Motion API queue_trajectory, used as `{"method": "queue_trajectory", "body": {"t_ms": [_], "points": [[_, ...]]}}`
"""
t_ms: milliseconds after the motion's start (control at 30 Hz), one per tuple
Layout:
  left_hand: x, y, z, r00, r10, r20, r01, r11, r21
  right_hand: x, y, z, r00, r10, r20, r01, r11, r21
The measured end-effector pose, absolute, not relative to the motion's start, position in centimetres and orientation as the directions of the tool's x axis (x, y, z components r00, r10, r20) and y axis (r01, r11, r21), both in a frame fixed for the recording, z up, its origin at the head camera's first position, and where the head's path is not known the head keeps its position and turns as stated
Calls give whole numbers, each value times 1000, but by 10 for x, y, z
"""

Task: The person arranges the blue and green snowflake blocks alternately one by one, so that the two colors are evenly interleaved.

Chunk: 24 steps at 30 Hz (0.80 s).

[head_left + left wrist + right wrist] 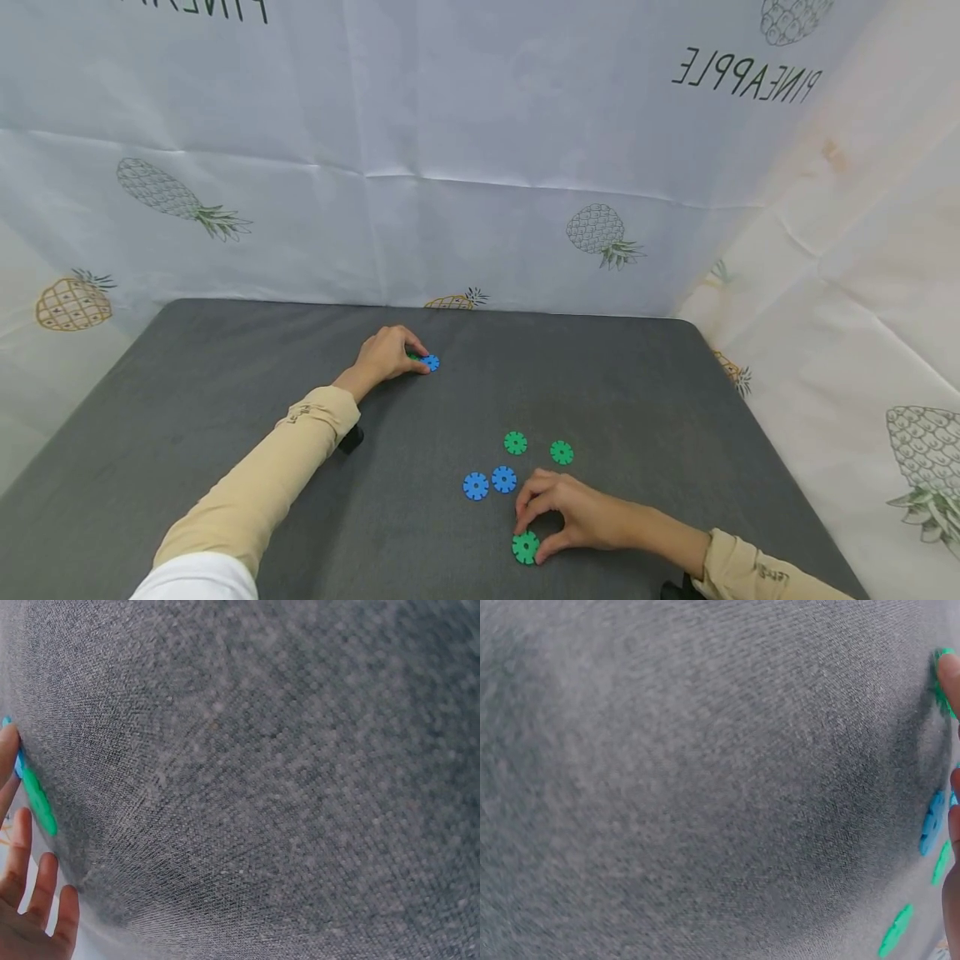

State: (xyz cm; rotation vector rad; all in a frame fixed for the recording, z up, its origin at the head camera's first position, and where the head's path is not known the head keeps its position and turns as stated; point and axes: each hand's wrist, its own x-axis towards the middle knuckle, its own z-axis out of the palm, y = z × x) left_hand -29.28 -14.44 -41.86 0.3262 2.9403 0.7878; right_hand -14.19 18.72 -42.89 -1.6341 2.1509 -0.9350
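Toward the far edge of the table, my left hand (384, 353) pinches a small blue notched disc (431, 362) between thumb and fingertips. A green notched disc (39, 802) sits right against the blue one, mostly hidden by the hand in the head view; whether the two are joined I cannot tell. Near the front, my right hand (581, 510) has its thumb and fingertips on opposite edges of another green notched disc (525, 547), which lies flat or nearly so on the table.
Two blue discs (476, 486) lie side by side left of the right hand. Beyond that hand are a green disc (515, 442) and a second green disc (562, 452). The dark grey table (637, 375) ends at a pineapple-print curtain (450, 242) behind.
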Motion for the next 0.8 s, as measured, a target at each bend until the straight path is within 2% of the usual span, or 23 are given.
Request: {"method": "queue_trajectory", "body": {"t_ms": [233,367,633,800], "points": [[-294,-145,-417,-974,224,-22,184,848,497,-147,185,-427,-330,-928,172,-718,129,-684],[-294,-145,-417,-975,223,-16,186,848,497,-150,185,-427,-392,-900,188,-678,145,-721],[-293,-144,-418,-976,218,-21,181,856,484,-161,186,-429,-563,-800,207,-552,178,-815],[-293,-143,-418,-974,225,-17,190,858,478,-171,188,-431,-618,-752,229,-529,182,-829]]}}
